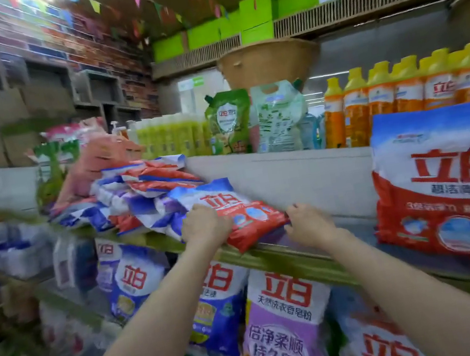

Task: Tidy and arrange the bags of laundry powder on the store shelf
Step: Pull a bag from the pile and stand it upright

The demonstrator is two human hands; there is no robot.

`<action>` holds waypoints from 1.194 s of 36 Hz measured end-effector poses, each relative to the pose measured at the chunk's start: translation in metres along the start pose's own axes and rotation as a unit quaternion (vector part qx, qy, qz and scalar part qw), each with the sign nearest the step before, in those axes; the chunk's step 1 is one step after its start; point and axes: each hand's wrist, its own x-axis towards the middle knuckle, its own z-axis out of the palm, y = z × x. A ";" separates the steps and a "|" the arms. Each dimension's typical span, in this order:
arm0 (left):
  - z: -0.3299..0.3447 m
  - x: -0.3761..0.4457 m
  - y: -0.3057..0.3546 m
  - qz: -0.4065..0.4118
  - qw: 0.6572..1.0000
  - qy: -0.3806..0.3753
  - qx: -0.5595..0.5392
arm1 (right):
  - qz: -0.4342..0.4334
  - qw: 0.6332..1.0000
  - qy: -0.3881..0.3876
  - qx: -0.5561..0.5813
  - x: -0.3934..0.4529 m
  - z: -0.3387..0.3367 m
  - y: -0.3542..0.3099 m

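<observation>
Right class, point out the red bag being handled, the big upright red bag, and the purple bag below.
red bag [250, 218]: head view, printed front.
big upright red bag [453, 188]: head view, red front.
purple bag [281, 344]: head view, purple panel.

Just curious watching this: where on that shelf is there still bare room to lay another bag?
Bare shelf lies between the flat red bag under both hands and the big upright bag on the right. Left of the flat bag it is crowded with a heap of bags.
</observation>
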 end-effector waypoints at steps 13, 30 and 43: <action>0.021 0.003 0.028 -0.091 0.958 0.024 -0.270 | -0.017 0.992 -0.094 0.088 0.019 0.024 0.000; 0.019 0.050 -0.002 0.011 0.776 -0.131 -0.617 | 0.195 0.837 0.014 0.512 0.013 0.016 0.017; 0.023 0.029 0.027 0.093 0.735 -0.251 -0.623 | 0.153 0.756 0.094 0.629 -0.025 -0.031 0.052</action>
